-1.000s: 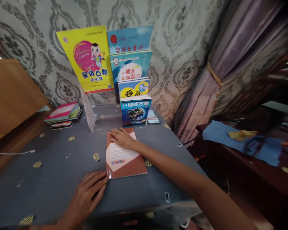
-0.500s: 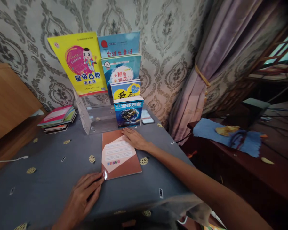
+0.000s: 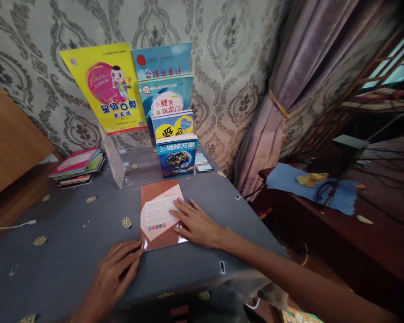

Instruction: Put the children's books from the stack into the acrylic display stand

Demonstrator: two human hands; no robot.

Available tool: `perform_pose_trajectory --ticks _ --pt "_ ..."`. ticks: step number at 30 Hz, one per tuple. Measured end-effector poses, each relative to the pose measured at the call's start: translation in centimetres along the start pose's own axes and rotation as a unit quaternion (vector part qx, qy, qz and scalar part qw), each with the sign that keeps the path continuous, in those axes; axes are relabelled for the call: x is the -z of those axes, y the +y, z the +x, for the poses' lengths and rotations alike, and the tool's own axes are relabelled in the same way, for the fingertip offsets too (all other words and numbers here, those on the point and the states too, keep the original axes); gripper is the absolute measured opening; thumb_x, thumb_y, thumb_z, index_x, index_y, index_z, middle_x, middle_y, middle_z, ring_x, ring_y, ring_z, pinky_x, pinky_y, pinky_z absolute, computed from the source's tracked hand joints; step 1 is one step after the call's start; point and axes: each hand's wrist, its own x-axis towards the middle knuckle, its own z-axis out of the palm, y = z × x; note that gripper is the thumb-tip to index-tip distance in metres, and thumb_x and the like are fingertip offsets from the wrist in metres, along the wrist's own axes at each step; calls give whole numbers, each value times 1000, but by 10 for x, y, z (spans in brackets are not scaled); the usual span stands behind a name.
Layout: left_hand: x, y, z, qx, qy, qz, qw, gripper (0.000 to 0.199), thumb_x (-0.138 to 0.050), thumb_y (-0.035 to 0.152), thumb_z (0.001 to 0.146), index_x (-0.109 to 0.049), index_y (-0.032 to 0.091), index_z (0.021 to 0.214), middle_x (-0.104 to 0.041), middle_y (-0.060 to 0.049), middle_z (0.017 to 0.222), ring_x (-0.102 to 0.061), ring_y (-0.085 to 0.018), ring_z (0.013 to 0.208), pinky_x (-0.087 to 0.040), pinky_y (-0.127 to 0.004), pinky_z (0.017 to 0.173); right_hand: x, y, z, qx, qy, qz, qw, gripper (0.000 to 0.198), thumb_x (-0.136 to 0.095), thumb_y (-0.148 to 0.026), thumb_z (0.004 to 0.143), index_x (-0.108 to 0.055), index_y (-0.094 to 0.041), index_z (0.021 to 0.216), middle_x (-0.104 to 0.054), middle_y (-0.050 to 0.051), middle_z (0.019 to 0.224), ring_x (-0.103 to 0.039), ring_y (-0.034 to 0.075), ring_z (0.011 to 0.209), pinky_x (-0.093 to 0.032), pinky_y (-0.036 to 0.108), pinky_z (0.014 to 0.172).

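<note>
A brown book [image 3: 161,190] with a pale panel of print lies flat on the table, its printing upside down to me. My right hand [image 3: 199,226] rests on the book's right side, fingers spread and flat, holding nothing. Beside the near left corner my left hand [image 3: 119,264] lies on the cloth, its fingers stretched out and their tips at that corner; nothing is in its grasp. Just beyond the book stands a clear stepped book rack [image 3: 113,154]. It bears a blue book with a globe [image 3: 177,159], a yellow workbook [image 3: 104,89] and several other upright books.
Left of the rack is a stack of books [image 3: 77,163]. A white cable [image 3: 11,226] reaches in from the left edge. The patterned tablecloth [image 3: 87,251] hangs over the near edge. On the right, a dark red cabinet [image 3: 309,224] carries a blue cloth [image 3: 283,179].
My right hand has slid from the book's far right corner toward me, down its right side, with fingers more spread. My left hand stays at the near left corner. The view has shifted slightly.
</note>
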Motion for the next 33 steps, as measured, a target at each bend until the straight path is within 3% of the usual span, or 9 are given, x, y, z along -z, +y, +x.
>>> perform_pose_trajectory --ticks 5,10,16,20,27,33 --pt "-12 -10 0 91 13 -2 996 25 -53 30 98 -73 28 112 -73 -5 116 -71 -21 106 -60 -35 89 3 -13 -14 14 -27 11 999 61 -49 -49 99 -45 -16 150 -30 20 163 -18 32 154 -15 58 123" --pt "-38 -38 6 184 10 50 982 37 -50 41 98 -65 24 127 -64 -11 136 -58 -30 129 -51 -53 104 5 -12 -14 16 -24 25 999 62 -51 -51 98 -46 -17 150 -31 19 163 -18 31 154 -16 57 123" --pt "-59 -70 35 211 -40 -4 977 52 -47 48 97 -55 20 140 -59 -15 143 -47 -33 140 -43 -56 111 9 -7 -6 1 -33 37 999 58 -49 -51 99 -50 -19 147 -34 17 161 -22 28 153 -15 55 124" --pt "-69 -82 54 217 -15 -35 975 54 -49 51 96 -56 18 138 -60 -16 140 -49 -35 138 -41 -57 111 12 -3 4 -4 -41 64 997 62 -52 -49 98 -44 -17 151 -27 18 164 -16 29 154 -13 55 124" --pt "-72 -82 56 244 -3 -58 968 54 -47 50 96 -54 17 138 -58 -17 142 -48 -34 139 -38 -57 114 9 14 20 -30 -44 96 994 77 -58 -53 93 -37 -13 155 -14 20 167 -6 33 155 -14 54 124" --pt "-70 -80 55 246 28 -87 965 51 -52 49 94 -59 19 134 -61 -15 139 -52 -32 136 -40 -56 113 1 9 31 -109 1 61 992 72 -56 -45 95 -38 -6 153 -19 26 164 -14 38 153 -17 55 123"
